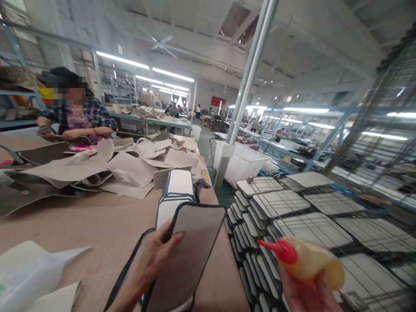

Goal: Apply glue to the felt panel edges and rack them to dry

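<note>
My left hand point(162, 247) grips a flat grey panel point(191, 242) with a black edge, thumb on its face, holding it tilted above the table. Under and behind it lie more dark-edged pale panels point(177, 184), overlapping in a row. At the lower right, my right hand point(305, 288) is wrapped round a yellowish squeeze bottle point(316, 260) with a red nozzle that points left. The bottle is in front of the wire rack and apart from the panel.
Loose beige sheets point(130, 167) are heaped across the brown table point(107, 221). White sheets point(32, 273) lie at the near left. A person point(76, 112) works across the table. Right stand a wire rack with stacked panels point(308, 229), a metal post point(242, 95) and a white bin point(240, 162).
</note>
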`<state>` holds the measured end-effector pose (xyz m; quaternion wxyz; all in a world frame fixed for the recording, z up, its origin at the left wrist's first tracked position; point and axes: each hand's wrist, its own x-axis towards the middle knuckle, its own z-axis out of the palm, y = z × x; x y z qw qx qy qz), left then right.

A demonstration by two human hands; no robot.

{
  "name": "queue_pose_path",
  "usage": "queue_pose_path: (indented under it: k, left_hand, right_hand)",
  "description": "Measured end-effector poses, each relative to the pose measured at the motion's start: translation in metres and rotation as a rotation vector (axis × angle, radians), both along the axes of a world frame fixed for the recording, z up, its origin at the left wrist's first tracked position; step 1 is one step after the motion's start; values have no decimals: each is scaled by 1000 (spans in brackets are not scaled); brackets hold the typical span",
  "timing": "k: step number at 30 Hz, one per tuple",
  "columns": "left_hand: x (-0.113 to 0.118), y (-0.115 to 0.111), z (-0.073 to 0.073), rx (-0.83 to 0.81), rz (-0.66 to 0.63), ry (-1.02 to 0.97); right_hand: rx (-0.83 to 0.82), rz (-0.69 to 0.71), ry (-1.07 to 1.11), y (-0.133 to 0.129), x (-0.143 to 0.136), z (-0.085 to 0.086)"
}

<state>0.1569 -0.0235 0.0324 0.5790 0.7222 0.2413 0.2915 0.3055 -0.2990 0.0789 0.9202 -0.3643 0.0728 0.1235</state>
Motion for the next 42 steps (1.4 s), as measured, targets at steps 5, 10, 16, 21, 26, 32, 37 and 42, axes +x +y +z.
queue_pose_path:
  k: [5,10,16,21,26,32,37,42]
  left_hand:
    - [22,1,74,383,-587,96]
    - [43,-20,108,565,-977,231]
    - [63,-38,131,563,-1323,333]
    - [66,-46,143,496,-1471,340]
    - [63,-53,147,419,-1518,286]
    - [58,-61,150,356,-1557,356]
    - [53,-62,153,306,-1568,391]
    - [48,-60,155,276,-1561,405]
  right_hand:
    - [-63,-139,-276,2,10,44]
    - [-149,-82,-542,-14,27,65]
    - [-254,85,-687,-29,27,68]
    - [-427,151,-794,-32,24,69]
    - [-445,283,-946,-29,35,71]
    - [-488,301,-911,-33,24,70]
    - [-382,366,-830,-30,29,69]
    - [-219,468,-762,-25,37,69]
